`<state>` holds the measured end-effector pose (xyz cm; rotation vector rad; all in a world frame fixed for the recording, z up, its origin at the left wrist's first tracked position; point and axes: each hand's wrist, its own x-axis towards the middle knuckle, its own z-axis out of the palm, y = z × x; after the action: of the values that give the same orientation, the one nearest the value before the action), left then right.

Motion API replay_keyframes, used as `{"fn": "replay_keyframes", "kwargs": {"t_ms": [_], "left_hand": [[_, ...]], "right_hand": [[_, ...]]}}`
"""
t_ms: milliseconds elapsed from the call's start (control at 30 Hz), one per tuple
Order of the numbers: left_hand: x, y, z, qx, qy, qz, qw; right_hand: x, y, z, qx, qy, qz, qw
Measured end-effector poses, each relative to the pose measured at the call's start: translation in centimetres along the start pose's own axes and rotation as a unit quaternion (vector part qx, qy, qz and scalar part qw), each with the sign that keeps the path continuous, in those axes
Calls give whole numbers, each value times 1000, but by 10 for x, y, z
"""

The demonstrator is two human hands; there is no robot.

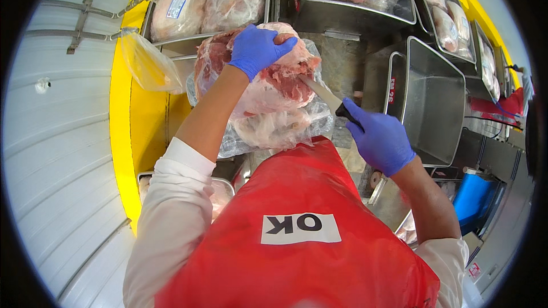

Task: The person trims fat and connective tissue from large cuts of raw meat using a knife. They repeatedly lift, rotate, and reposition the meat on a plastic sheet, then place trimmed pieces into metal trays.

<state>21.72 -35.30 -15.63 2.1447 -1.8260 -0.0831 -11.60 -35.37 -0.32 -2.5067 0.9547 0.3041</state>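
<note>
The raw meat joint [257,96], pale fat over most of it and ragged red flesh exposed at its right end, lies in front of you beyond the apron, on or against a piece in clear plastic wrap [274,128]. The black-handled knife [323,92] meets that ragged flesh, so the step in hand looks like cutting or trimming there. Your right hand [382,141] is closed around the knife's handle; your left hand [255,52] lies over the top of the joint, partly spread, thumb stretched toward the right. The next move seems to call for a steady press from the left, with that thumb kept clear of the blade's path, and a controlled stroke from the right. The knife's tip is lost in or behind the flesh, so you cannot tell how deep it sits. The left fingertips are hidden too, leaving the firmness of that grip unclear. Whatever supports the wrapped piece is mostly covered by it and your red apron [251,271]. Farther out, the steel bins of wrapped meat [234,11] are cut off at the upper edge, and a blue object [472,198] at right is hard to identify.
</note>
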Motion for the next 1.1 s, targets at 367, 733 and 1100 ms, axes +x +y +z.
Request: {"fn": "replay_keyframes", "kwargs": {"t_ms": [367, 733, 1100], "left_hand": [[9, -1, 3, -2, -27, 2, 1000], [9, 3, -14, 12, -49, -18, 999], [10, 13, -19, 13, -88, -56, 994]], "right_hand": [[-39, 72, 147, 58, 145, 4, 988], [-41, 87, 83, 147, 109, -14, 983], [-1, 136, 77, 136, 64, -83, 985]]}}
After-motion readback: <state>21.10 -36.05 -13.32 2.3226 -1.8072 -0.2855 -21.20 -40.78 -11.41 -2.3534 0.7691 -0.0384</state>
